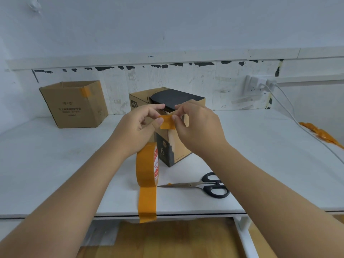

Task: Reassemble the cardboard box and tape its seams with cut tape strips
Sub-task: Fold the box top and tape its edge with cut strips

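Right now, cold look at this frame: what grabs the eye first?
Both hands meet mid-frame: the left hand and right hand pinch a short orange tape strip at the top front corner of the cardboard box. Next, the orange tape roll standing on edge just left of the box, its loose end trailing over the table edge, with black-handled scissors lying to its right.

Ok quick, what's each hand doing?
Left hand: pinching the left edge of the tape strip.
Right hand: pinching the strip's right edge, at the box corner.

The tape roll [147, 164] stands just left of the box [173, 127]. The scissors [201, 185] lie before the box. A second box [74, 105] sits far left behind.
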`<state>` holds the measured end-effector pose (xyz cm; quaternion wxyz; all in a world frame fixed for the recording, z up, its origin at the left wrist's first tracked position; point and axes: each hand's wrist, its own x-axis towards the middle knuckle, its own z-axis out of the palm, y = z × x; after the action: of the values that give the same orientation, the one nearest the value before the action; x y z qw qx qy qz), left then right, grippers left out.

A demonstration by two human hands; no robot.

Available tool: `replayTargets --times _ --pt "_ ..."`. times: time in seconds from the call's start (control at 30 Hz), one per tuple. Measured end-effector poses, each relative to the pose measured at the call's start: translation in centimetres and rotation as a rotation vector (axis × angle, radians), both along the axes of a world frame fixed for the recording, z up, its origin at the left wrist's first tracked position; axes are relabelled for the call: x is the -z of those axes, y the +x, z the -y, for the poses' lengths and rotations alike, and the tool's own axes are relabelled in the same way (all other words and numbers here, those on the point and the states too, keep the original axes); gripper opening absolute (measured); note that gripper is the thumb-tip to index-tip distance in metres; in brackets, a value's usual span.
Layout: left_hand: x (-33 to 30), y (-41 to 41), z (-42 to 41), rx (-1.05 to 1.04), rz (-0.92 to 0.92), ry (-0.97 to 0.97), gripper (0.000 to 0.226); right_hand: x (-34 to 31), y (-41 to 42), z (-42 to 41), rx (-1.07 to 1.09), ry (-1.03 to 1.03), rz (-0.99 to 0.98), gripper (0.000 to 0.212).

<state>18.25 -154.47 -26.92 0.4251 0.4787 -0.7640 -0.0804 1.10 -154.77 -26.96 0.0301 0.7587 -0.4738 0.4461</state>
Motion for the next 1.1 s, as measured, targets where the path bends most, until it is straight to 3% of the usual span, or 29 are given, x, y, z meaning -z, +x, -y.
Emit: replayTargets --times 0.6,1.1 --pt "0.6 -0.3 0.5 -0.021 -0.063 -0.105 0.008 0.1 0.3 0.2 0.041 0.015 0.009 0.015" --pt "0.6 -0.4 1.5 0.020 -0.198 -0.077 0.005 -0.8 0.1 0.4 0.100 0.032 -0.048 0.020"
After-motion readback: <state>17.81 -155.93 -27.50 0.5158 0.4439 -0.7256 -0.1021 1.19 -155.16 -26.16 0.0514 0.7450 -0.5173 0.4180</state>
